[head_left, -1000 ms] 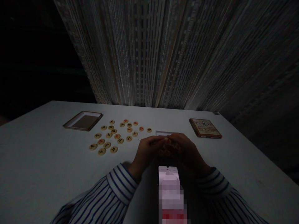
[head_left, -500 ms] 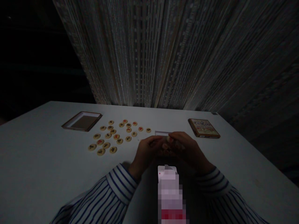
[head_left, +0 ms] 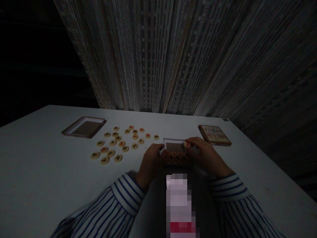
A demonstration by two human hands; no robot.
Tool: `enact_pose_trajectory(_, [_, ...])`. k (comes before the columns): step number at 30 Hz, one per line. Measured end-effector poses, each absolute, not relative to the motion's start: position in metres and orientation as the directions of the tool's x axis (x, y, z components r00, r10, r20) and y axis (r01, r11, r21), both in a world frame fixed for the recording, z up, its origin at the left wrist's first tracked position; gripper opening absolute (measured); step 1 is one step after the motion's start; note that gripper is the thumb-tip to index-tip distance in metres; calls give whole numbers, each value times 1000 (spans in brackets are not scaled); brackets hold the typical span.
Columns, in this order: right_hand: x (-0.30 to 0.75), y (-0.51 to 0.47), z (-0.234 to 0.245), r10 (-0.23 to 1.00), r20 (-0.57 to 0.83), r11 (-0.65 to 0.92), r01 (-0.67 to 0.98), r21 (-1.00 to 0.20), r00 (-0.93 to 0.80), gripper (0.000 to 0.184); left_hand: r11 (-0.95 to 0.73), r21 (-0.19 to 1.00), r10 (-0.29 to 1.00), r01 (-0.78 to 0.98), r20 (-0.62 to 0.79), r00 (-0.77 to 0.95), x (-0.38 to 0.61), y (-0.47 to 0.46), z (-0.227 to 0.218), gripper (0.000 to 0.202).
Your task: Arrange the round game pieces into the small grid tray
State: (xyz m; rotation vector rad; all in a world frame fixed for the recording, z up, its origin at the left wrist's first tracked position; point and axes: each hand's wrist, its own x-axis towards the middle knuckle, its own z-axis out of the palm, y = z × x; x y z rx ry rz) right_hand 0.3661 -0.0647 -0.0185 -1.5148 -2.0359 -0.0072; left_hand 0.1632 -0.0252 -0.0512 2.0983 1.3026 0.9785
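In front of me on the white table lies a shallow open box [head_left: 175, 140] with rows of round xiangqi pieces [head_left: 174, 161] along its near side. The far part of its floor is bare. My left hand [head_left: 151, 162] grips the box's left wall between thumb and fingers. Pinched in the fingertips of my right hand [head_left: 206, 155], over the box's right side, is a xiangqi piece [head_left: 187, 144] with a red character. That hand hides the box's right end. To the left several loose xiangqi pieces [head_left: 121, 144] lie scattered, marked in black or red.
A second open box part [head_left: 66, 133] lies at the far left. A closed box with a printed lid [head_left: 215, 134] sits at the right. Close to me lies a lit phone [head_left: 168, 181], mostly pixelated. A string curtain [head_left: 153, 59] hangs behind the table.
My hands have moved apart, uncovering the box and its rows of pieces. My right hand has shifted right with the red-marked piece; my left now rests at the box's left wall.
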Motion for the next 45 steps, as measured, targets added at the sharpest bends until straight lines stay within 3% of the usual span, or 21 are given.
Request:
enact_pose_trajectory(11, [373,-56,-10,952,249,256,908,-331,-177,20,-414,702,908,579,277,314,165,-25,-54,27])
enact_pose_trajectory(19, [372,-47,1,973,57,231,951,-206,-224,25,-424,704,905,570,306,295,167,-24,-59,26])
enact_pose_trajectory(34, [366,-53,7,957,-13,290,956,-36,-290,28,-440,724,897,531,323,303,166,-24,-59,26])
enact_pose_trajectory(45, [366,-53,7,950,-41,308,951,-21,-309,26,-442,719,897,537,331,295,166,-23,-60,25])
